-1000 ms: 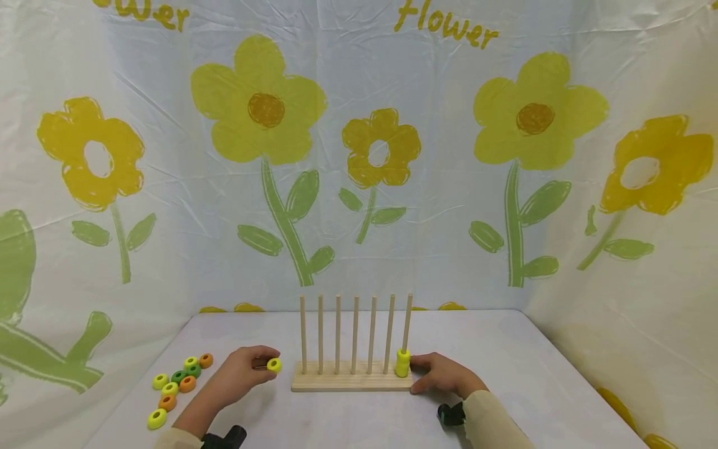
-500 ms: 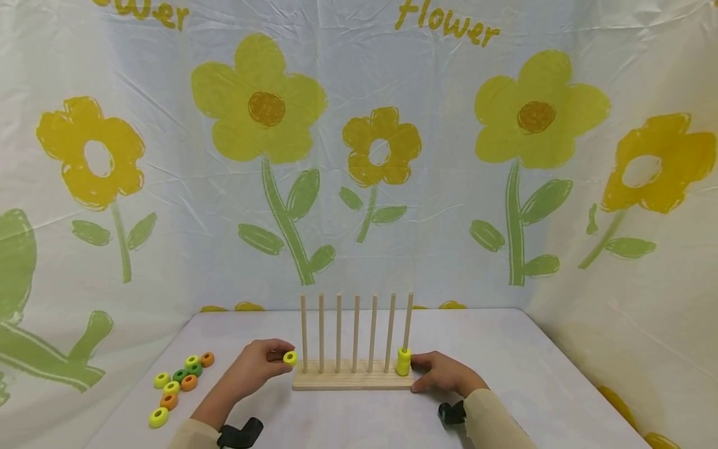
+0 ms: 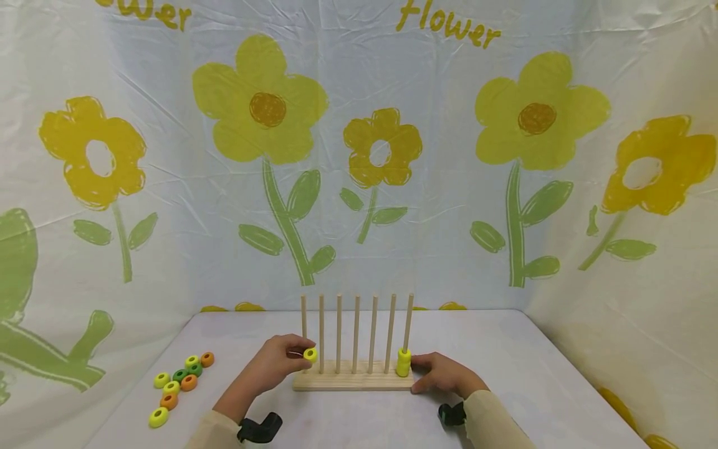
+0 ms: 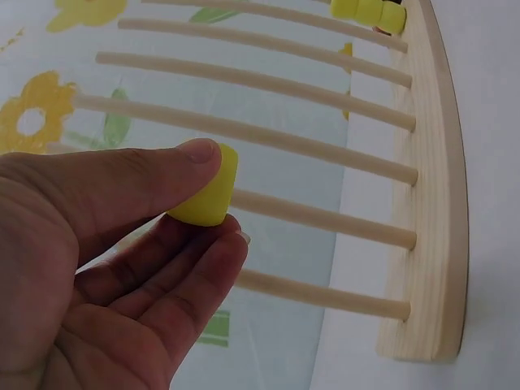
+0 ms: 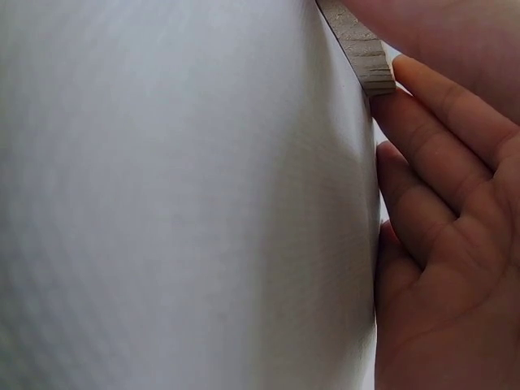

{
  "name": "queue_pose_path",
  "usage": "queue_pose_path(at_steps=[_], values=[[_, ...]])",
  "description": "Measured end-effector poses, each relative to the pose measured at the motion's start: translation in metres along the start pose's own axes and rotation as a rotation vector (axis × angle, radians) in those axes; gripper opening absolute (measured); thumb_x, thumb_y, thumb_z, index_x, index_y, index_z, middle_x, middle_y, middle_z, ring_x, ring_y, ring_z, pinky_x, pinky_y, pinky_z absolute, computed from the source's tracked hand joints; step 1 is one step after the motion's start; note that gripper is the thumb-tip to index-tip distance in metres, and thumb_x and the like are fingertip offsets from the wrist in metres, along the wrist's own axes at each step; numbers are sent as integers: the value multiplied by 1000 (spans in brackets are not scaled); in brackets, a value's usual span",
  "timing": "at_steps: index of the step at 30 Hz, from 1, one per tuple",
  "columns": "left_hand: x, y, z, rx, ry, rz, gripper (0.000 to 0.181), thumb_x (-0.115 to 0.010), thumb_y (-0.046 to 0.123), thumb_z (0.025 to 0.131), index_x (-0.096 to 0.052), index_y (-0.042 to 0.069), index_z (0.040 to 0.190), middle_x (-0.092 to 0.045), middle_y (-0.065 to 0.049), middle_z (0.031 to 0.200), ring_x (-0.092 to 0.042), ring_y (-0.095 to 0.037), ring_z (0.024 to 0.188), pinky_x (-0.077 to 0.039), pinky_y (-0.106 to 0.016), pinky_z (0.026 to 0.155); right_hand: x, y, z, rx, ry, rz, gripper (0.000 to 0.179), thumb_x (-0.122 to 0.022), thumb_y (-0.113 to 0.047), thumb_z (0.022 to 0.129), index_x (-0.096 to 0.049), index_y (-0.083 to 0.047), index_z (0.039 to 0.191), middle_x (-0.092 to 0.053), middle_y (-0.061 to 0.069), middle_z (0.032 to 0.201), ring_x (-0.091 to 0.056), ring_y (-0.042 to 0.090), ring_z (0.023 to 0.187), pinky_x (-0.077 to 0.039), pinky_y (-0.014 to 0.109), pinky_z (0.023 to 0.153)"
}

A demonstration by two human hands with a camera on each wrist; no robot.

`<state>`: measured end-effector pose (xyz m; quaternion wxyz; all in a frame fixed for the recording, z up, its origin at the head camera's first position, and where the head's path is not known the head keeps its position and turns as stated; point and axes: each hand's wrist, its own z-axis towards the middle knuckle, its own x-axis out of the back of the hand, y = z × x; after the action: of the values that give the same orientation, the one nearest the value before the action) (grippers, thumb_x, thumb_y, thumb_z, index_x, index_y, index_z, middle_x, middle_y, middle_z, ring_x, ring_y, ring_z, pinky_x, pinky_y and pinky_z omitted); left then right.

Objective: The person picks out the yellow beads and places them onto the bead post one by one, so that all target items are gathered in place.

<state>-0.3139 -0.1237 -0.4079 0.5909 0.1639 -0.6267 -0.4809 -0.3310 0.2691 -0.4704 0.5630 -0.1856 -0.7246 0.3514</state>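
Note:
In the head view my left hand (image 3: pixel 283 360) pinches a yellow bead (image 3: pixel 310 355) between thumb and fingertips, in front of the leftmost pegs of a wooden peg rack (image 3: pixel 353 381). Close up in the left wrist view, the same yellow bead (image 4: pixel 213 191) is apart from the rack's base, beside the upright pegs. My right hand (image 3: pixel 445 374) holds the right end of the base, thumb at the front corner and fingers at the back. Its fingers (image 5: pixel 439 142) touch the base end (image 5: pixel 370 61) in the right wrist view. Yellow beads (image 3: pixel 403 363) are stacked on the rightmost peg.
Several loose beads lie at the left of the white table (image 3: pixel 359 424): yellow (image 3: pixel 159 417), orange (image 3: pixel 169 401) and green (image 3: pixel 180 375) ones. A flower-printed cloth (image 3: pixel 437 249) hangs behind and along both sides. The other pegs carry no beads.
My left hand has moved right with the yellow bead, from left of the rack to in front of its leftmost pegs. My right hand stays at the rack's right end.

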Motion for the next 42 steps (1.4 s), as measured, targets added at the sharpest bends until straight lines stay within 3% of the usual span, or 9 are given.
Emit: queue_pose_path(at_steps=[9, 21, 29, 42], values=[[-7, 16, 9, -15, -20, -41, 43, -75, 22, 85, -64, 7, 124, -65, -12, 123, -65, -27, 109, -58, -35, 83, 1, 0, 2, -24, -6, 11, 71, -86, -20, 68, -59, -4, 133, -56, 17, 139, -41, 41, 136, -24, 65, 111], [-10, 39, 20, -87, -36, -24, 39, -72, 24, 87, -65, 7, 122, -67, -7, 119, -65, -25, 108, -57, -36, 86, 1, 3, 3, -17, -12, 4, 72, -87, -21, 68, -59, -4, 132, -55, 18, 139, -40, 43, 136, -24, 66, 110], [-14, 57, 27, -120, -48, 10, 34, -70, 26, 89, -66, 15, 122, -65, -5, 123, -64, -23, 111, -56, -37, 89, 1, 4, 3, -10, -14, 26, 71, -87, -19, 68, -60, -3, 132, -54, 19, 139, -40, 44, 136, -24, 67, 110], [-20, 83, 38, -152, -47, 25, 35, -68, 22, 91, -66, 10, 124, -67, -5, 120, -65, -22, 110, -57, -35, 88, 1, 1, 0, -14, -10, 38, 72, -87, -17, 67, -59, -2, 132, -54, 19, 139, -40, 43, 136, -24, 66, 110]])
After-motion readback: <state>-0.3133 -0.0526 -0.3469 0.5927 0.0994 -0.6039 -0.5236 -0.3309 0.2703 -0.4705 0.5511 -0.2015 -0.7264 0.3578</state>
